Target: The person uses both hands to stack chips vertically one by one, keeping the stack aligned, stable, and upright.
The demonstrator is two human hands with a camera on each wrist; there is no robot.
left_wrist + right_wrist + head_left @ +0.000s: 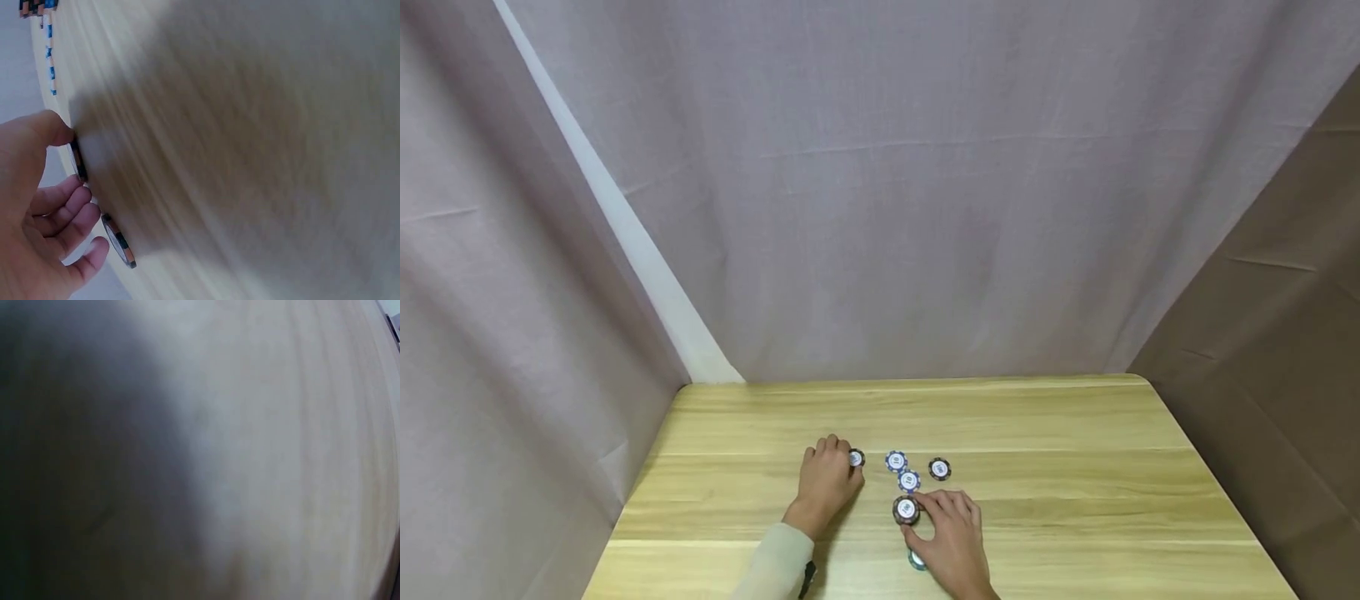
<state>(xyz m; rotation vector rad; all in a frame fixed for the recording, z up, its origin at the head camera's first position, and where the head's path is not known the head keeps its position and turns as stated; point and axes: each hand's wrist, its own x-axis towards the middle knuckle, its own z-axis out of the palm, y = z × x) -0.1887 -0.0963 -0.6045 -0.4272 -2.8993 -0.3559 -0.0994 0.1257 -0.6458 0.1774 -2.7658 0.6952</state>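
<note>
In the head view my left hand [827, 483] is at the left of a group of poker chips. Its thumb and a fingertip pinch the edges of a dark chip [78, 159], held flat at the tabletop. Beside its other fingers lies a second black-and-orange chip [119, 242]. My right hand [951, 533] grips a dark poker chip stack [906, 509] marked 100 between thumb and index finger. A green chip [917, 560] lies partly hidden under that thumb. The right wrist view shows only blurred wood and shadow.
Two blue chips [896, 461] marked 10 lie touching or nearly so, just beyond the stack. Another dark chip [939, 468] lies to their right. The wooden table [1075, 467] meets grey curtains [887, 208] at the back and sides.
</note>
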